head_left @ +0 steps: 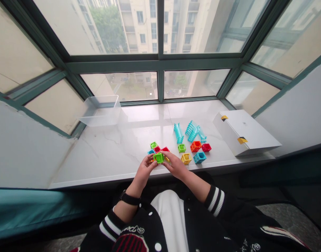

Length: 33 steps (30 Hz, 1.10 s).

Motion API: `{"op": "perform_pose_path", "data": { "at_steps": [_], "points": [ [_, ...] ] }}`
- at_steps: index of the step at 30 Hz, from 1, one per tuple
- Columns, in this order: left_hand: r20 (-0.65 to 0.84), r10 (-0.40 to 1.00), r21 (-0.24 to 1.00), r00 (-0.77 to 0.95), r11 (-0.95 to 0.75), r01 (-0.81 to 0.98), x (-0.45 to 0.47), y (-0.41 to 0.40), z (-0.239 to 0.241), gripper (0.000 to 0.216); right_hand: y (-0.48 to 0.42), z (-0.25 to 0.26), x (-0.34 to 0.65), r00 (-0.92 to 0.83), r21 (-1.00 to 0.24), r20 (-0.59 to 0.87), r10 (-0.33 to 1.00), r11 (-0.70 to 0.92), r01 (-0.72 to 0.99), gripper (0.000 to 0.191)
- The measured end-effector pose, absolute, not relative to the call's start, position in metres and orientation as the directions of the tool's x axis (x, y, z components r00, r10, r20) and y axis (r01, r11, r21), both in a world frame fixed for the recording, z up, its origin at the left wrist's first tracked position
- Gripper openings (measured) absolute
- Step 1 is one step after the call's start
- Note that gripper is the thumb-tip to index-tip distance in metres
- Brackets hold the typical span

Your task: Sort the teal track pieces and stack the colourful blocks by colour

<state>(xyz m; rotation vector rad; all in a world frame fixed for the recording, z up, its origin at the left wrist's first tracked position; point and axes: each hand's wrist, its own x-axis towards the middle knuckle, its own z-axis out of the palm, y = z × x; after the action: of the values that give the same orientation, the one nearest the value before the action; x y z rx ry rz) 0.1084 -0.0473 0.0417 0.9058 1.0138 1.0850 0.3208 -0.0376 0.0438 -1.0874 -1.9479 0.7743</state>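
Green cube (pixel 158 158) sits at the near edge of the worktop (pixel 118 147), pinched between both hands: the left hand (pixel 144 170) grips it from the left side, the right hand (pixel 175 165) from the right, fingertips closed on its frame. It touches or nearly touches a small cluster (pixel 157 149) of joined cubes just behind it, red, blue and another green; whether it is already attached I cannot tell. It looks like a hollow plastic frame cube, so probably light, stiff and a bit slick, best held by opposite edges or corners of the frame rather than through the open faces. Loose cubes lie to the right: a yellow cube (pixel 186 158), a blue cube (pixel 199 157), an orange cube (pixel 195 146), a red cube (pixel 206 147) and a small green one (pixel 182 148). Behind them stand pale blue curved pieces (pixel 190 131). A white box (pixel 244 132) lies further right, a clear tub (pixel 101 110) at the far left by the window
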Motion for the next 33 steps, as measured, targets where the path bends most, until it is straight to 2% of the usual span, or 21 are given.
{"op": "perform_pose_path", "data": {
  "at_steps": [5, 10, 22, 28, 30, 33],
  "points": [
    [-0.191, 0.972, 0.951, 0.134, 0.217, -0.219, 0.113, -0.044, 0.038, 0.061, -0.04, 0.058, 0.326, -0.339, -0.716, 0.371, 0.864, 0.499, 0.489, 0.063],
    [-0.164, 0.974, 0.969, 0.154, 0.189, -0.16, 0.123, -0.038, 0.037, 0.06, -0.041, 0.078, 0.332, -0.346, -0.646, 0.366, 0.864, 0.504, 0.573, 0.05],
    [-0.089, 0.987, 0.996, 0.133, 0.088, 0.013, 0.174, -0.011, 0.053, 0.057, -0.019, 0.104, 0.369, -0.381, -0.402, 0.283, 0.88, 0.469, 0.786, 0.046],
    [-0.032, 0.956, 0.999, 0.293, 0.032, 0.005, 0.194, 0.018, 0.054, 0.06, 0.009, 0.124, 0.405, -0.376, -0.303, 0.198, 0.905, 0.421, 0.855, 0.044],
    [0.008, 0.95, 0.997, 0.313, -0.034, 0.076, 0.199, 0.027, 0.047, 0.058, 0.017, 0.126, 0.42, -0.344, -0.293, 0.181, 0.921, 0.385, 0.875, 0.045],
    [0.096, 0.942, 0.936, 0.321, -0.195, 0.293, 0.205, 0.039, 0.034, 0.05, 0.023, 0.123, 0.439, -0.272, -0.295, 0.174, 0.946, 0.314, 0.902, 0.046]
  ]
}}
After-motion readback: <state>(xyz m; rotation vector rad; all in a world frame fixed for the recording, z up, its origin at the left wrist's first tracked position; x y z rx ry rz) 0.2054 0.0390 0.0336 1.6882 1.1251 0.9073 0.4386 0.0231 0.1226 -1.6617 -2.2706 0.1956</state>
